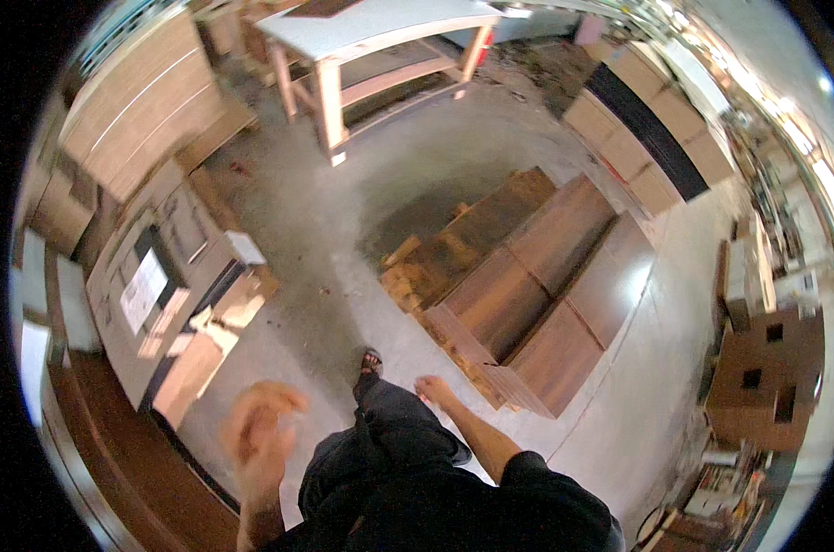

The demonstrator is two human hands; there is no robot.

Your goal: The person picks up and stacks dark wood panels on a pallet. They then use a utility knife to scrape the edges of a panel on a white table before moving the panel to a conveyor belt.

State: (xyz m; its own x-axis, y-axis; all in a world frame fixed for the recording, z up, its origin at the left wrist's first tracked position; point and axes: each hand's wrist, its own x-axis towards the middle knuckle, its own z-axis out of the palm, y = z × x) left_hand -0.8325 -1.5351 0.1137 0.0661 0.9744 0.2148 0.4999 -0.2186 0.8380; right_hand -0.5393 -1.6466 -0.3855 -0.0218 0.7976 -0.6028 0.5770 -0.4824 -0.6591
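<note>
I stand on a grey concrete floor [343,212] and look down at my dark trousers and one sandalled foot [370,362]. My left hand [259,432] is raised at the lower left, blurred, fingers loosely apart, holding nothing. My right hand [433,388] hangs low beside my leg, empty, near the corner of a stack of brown wooden panels [537,294] lying flat on the floor. Neither hand touches anything.
A white-topped wooden workbench [371,46] stands at the back. Opened cardboard boxes [173,294] lie at the left. More panels lean on the left wall [136,92]. Boxes line the right wall [656,129], with perforated brown boxes [767,377] lower right. Small wood offcuts [408,276] sit beside the panel stack.
</note>
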